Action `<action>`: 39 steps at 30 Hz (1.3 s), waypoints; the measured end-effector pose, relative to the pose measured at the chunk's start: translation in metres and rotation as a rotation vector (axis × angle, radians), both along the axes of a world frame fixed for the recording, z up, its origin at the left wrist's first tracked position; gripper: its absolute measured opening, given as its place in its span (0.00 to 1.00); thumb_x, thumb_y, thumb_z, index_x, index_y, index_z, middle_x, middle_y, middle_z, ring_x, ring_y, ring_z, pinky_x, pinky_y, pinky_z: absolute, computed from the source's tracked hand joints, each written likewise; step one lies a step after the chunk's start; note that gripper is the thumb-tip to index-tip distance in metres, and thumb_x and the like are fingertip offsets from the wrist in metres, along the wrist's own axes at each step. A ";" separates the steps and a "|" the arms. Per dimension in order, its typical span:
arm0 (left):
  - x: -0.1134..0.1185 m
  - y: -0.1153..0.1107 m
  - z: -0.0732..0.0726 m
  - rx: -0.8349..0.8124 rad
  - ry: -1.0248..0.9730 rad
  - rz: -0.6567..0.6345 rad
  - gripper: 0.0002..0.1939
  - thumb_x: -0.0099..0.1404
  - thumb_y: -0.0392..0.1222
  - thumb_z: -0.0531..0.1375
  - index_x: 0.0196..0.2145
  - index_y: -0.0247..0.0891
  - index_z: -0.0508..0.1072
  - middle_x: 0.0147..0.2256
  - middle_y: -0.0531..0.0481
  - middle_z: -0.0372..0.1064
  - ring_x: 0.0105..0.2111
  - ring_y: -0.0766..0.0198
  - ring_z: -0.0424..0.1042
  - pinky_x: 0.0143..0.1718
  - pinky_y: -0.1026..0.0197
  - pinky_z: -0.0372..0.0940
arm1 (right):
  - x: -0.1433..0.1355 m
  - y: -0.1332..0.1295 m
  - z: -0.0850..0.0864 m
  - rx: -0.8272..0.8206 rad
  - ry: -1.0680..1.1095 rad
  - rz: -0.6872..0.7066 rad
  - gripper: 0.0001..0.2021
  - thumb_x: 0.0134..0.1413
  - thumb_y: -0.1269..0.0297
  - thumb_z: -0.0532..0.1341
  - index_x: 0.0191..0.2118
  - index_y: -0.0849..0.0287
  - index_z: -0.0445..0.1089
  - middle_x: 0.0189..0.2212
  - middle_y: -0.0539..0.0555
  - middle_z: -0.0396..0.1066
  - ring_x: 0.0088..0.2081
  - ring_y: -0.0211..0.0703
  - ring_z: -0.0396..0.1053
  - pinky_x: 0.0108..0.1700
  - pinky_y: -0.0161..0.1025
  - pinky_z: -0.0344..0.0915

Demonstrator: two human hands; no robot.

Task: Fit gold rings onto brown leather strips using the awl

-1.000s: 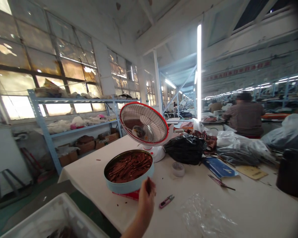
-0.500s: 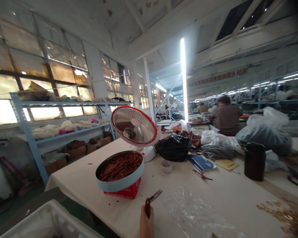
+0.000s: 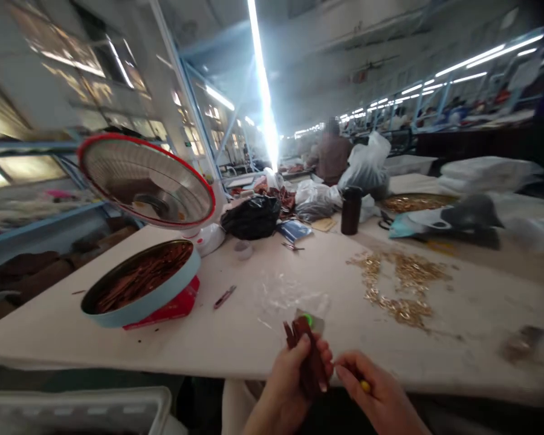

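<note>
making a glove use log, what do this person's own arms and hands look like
The left hand and right hand are both bare, without gloves. No sleeve, watch or bracelet shows on the visible arms; blur hides finer detail.

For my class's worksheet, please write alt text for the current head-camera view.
Left hand gripping brown strips at a pale table's edge; right hand close by, something yellow in its grip. Beyond are golden pieces, right, and a tin of similar strips, left.
</note>
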State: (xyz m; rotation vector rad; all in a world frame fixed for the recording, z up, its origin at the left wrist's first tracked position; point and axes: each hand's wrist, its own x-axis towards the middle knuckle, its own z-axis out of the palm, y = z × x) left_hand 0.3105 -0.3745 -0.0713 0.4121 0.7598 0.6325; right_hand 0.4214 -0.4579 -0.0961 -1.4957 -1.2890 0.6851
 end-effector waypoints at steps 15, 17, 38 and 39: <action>0.019 -0.024 -0.017 0.205 0.234 -0.024 0.12 0.52 0.44 0.63 0.24 0.38 0.62 0.12 0.61 0.56 0.12 0.73 0.53 0.12 0.70 0.49 | 0.024 -0.016 -0.005 -0.142 0.125 0.033 0.17 0.56 0.52 0.51 0.24 0.59 0.61 0.18 0.45 0.55 0.21 0.37 0.55 0.23 0.32 0.52; 0.020 -0.026 -0.019 0.296 0.272 0.064 0.13 0.53 0.46 0.63 0.25 0.38 0.62 0.14 0.61 0.57 0.14 0.73 0.54 0.14 0.71 0.51 | 0.018 -0.019 -0.007 -0.177 0.131 0.105 0.13 0.55 0.55 0.54 0.26 0.60 0.62 0.20 0.46 0.58 0.23 0.37 0.56 0.24 0.32 0.52; 0.028 -0.014 -0.056 0.421 0.472 -0.038 0.25 0.39 0.60 0.66 0.21 0.35 0.65 0.12 0.57 0.62 0.11 0.75 0.55 0.14 0.71 0.49 | 0.167 0.020 -0.031 -0.586 -0.784 -0.378 0.10 0.54 0.76 0.52 0.37 0.59 0.68 0.37 0.55 0.69 0.37 0.44 0.66 0.34 0.35 0.54; 0.026 -0.013 -0.057 0.423 0.480 -0.034 0.25 0.39 0.60 0.65 0.21 0.35 0.65 0.12 0.57 0.62 0.12 0.75 0.55 0.14 0.70 0.49 | 0.168 0.023 -0.034 -0.598 -0.801 -0.375 0.09 0.54 0.76 0.52 0.36 0.59 0.68 0.36 0.55 0.68 0.36 0.44 0.66 0.34 0.35 0.54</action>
